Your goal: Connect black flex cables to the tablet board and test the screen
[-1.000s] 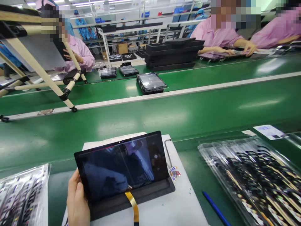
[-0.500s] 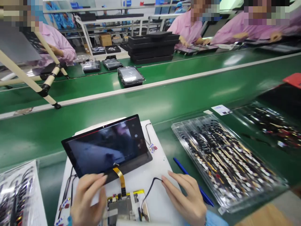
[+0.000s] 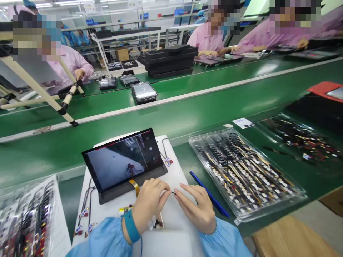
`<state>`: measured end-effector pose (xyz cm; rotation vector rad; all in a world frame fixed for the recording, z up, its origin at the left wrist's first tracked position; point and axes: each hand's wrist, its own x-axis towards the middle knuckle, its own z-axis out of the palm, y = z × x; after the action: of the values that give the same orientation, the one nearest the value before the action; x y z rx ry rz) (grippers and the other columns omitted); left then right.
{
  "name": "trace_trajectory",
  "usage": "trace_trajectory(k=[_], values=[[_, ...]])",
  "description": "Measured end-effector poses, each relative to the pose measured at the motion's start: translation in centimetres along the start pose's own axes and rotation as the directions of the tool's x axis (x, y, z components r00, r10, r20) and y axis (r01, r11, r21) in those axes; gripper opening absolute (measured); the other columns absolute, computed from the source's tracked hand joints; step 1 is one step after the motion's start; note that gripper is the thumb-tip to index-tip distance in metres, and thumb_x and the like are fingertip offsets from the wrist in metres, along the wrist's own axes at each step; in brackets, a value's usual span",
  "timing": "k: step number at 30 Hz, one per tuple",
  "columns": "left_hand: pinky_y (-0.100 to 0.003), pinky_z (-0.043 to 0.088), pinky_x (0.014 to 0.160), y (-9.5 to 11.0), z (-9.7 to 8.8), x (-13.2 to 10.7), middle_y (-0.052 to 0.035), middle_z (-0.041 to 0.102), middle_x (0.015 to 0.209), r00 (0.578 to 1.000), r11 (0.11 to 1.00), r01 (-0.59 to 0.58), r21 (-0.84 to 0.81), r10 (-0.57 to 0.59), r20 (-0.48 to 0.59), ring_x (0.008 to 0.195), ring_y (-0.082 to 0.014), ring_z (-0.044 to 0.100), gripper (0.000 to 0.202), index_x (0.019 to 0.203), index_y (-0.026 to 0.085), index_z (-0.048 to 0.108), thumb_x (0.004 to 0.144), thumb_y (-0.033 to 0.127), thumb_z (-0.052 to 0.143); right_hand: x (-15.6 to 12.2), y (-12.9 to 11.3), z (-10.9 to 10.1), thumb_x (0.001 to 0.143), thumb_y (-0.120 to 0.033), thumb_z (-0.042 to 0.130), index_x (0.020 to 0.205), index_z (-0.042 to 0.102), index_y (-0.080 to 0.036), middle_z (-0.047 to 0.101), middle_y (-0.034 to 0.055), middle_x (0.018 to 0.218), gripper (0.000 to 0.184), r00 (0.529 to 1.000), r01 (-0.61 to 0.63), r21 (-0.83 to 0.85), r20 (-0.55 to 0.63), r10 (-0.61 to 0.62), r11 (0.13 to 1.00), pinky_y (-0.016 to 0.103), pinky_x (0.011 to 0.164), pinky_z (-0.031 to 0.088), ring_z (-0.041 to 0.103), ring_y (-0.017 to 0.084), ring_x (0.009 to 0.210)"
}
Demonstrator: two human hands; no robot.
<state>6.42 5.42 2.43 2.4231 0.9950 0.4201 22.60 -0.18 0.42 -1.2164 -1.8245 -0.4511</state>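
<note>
A thin black cable (image 3: 173, 192) spans the small gap between my two hands, mostly hidden by the fingers. My left hand (image 3: 151, 196), with a teal band on its wrist, pinches one side of it. On the other side, the fingertips of my right hand (image 3: 197, 207) are pressed together around its end. Behind them, a lit tablet screen (image 3: 120, 162) leans back, displaying a camera picture. An orange flex ribbon (image 3: 134, 185) runs from it toward a circuit board (image 3: 159, 223), largely covered by my left hand and sleeve. All this rests on a white board (image 3: 175, 217).
A blue pen-like tool (image 3: 209, 194) lies right of the white board. Beyond it is a clear tray (image 3: 238, 217) of cable parts; another tray (image 3: 29, 214) sits at left. Several loose cables (image 3: 88, 200) lie on the white board. Co-workers in pink (image 3: 206, 39) work across the green bench (image 3: 171, 114).
My left hand has moved right, from beside the screen's lower edge to the cable at my right fingertips. The picture on the screen has changed, and the head view has shifted.
</note>
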Motion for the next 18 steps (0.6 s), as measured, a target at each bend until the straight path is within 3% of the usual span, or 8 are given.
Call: trace_trajectory(k=[8, 13, 18], values=[[-0.026, 0.044, 0.07, -0.73, -0.3, 0.73, -0.0023, 0.062, 0.079, 0.999, 0.968, 0.037, -0.246, -0.036, 0.007, 0.076, -0.0159, 0.058, 0.015, 0.079, 0.018, 0.061, 0.087, 0.017, 0.048, 0.46, -0.2, -0.02, 0.089, -0.012, 0.056, 0.091, 0.063, -0.015, 0.061, 0.0071, 0.087, 0.007, 0.999, -0.014, -0.01, -0.037, 0.014, 1.0, 0.029, 0.068, 0.048, 0.055, 0.016, 0.078], [-0.026, 0.046, 0.074, -0.47, -0.88, 0.95, -0.0032, 0.062, 0.082, 0.998, 0.955, 0.055, -0.293, -0.048, 0.028, 0.08, -0.016, 0.059, 0.015, 0.079, 0.018, 0.063, 0.085, 0.013, 0.05, 0.64, -0.15, -0.44, 0.088, -0.008, 0.053, 0.094, 0.064, -0.021, 0.061, 0.0042, 0.09, 0.018, 1.0, 0.009, -0.01, -0.01, -0.009, 1.0, 0.027, 0.07, 0.049, 0.056, 0.015, 0.079], [-0.028, 0.047, 0.078, -0.18, -0.17, 0.53, -0.0035, 0.063, 0.085, 0.996, 0.955, 0.086, -0.284, -0.084, 0.019, 0.083, -0.0167, 0.06, 0.018, 0.087, 0.019, 0.066, 0.087, 0.018, 0.049, 0.57, 0.53, -0.74, 0.086, -0.006, 0.053, 0.106, 0.063, -0.029, 0.061, 0.0015, 0.092, 0.032, 0.999, 0.045, 0.016, 0.013, -0.045, 0.999, 0.026, 0.07, 0.05, 0.058, 0.014, 0.078]])
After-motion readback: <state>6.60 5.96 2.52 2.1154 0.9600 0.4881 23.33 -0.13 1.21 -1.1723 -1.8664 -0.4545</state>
